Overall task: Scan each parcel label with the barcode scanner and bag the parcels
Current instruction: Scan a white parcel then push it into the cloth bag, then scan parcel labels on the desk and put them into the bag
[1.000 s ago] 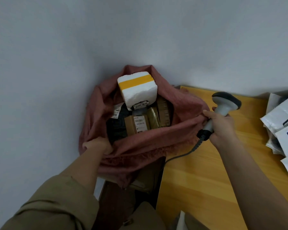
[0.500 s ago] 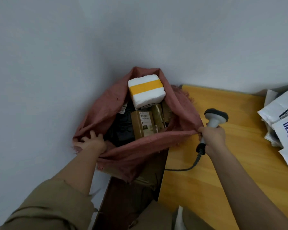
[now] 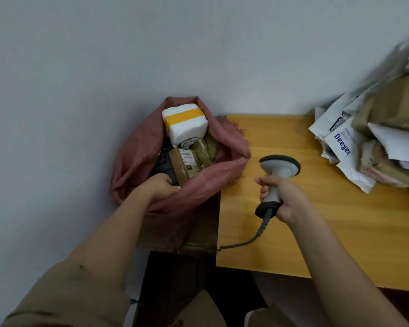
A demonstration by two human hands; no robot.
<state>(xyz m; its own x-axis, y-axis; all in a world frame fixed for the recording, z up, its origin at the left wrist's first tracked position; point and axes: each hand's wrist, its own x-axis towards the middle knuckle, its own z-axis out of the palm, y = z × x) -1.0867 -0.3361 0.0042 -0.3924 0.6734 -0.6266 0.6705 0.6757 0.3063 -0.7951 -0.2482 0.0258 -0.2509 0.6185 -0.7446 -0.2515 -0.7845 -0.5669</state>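
Left hand [image 3: 159, 186] gripping near rim of bag [image 3: 137, 159] | right hand [image 3: 285, 198], right of bag, fingers wrapping scanner [image 3: 278, 175] handle | parcels [image 3: 184, 147] sitting inside bag

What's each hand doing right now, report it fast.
Left hand: grips the near edge of the red bag.
Right hand: holds the barcode scanner by its handle.

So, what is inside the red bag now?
In the red bag: a white foam box with yellow tape, a brown labelled parcel, a dark parcel. Anything below them is covered.
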